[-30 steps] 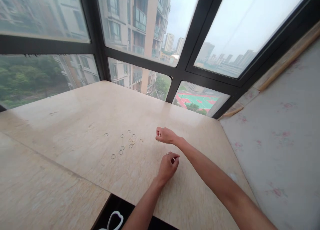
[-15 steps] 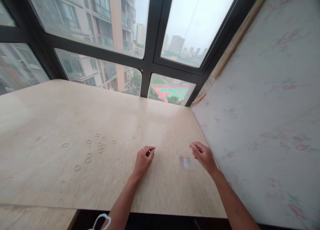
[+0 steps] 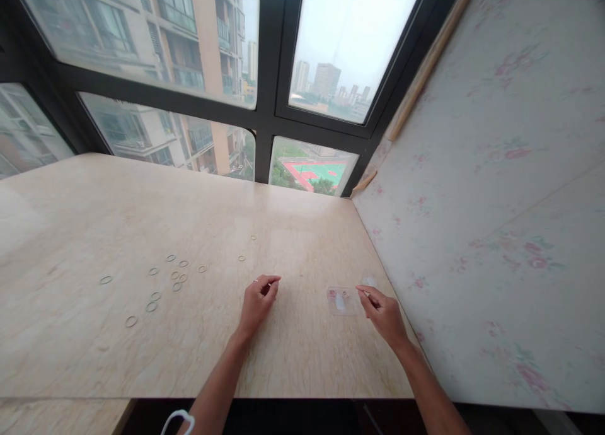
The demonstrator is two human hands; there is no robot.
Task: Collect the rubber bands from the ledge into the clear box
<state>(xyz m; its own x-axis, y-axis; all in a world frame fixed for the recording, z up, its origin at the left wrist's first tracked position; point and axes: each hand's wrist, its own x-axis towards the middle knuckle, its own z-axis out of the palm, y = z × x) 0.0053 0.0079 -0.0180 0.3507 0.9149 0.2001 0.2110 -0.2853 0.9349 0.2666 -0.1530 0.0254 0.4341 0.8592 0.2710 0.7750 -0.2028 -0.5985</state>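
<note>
My left hand (image 3: 258,304) rests on the beige marble ledge (image 3: 118,353) with its fingers pinched together on a small thin thing, perhaps a ring; I cannot make it out. My right hand (image 3: 385,315) is at the right, fingers pinched at the edge of a small clear plastic bag (image 3: 341,301) lying flat on the ledge. Several small thin rings (image 3: 174,277) are scattered on the ledge to the left of my left hand, and two more rings (image 3: 242,258) lie farther back.
A wall with flowered paper (image 3: 496,220) rises close on the right. Black-framed windows (image 3: 265,123) run along the back of the ledge. A white looped cord (image 3: 177,419) hangs below the ledge's front edge.
The view swung right. My right hand went from near the rings over to the clear bag at the right and now pinches its edge. My left hand stayed pinched.
</note>
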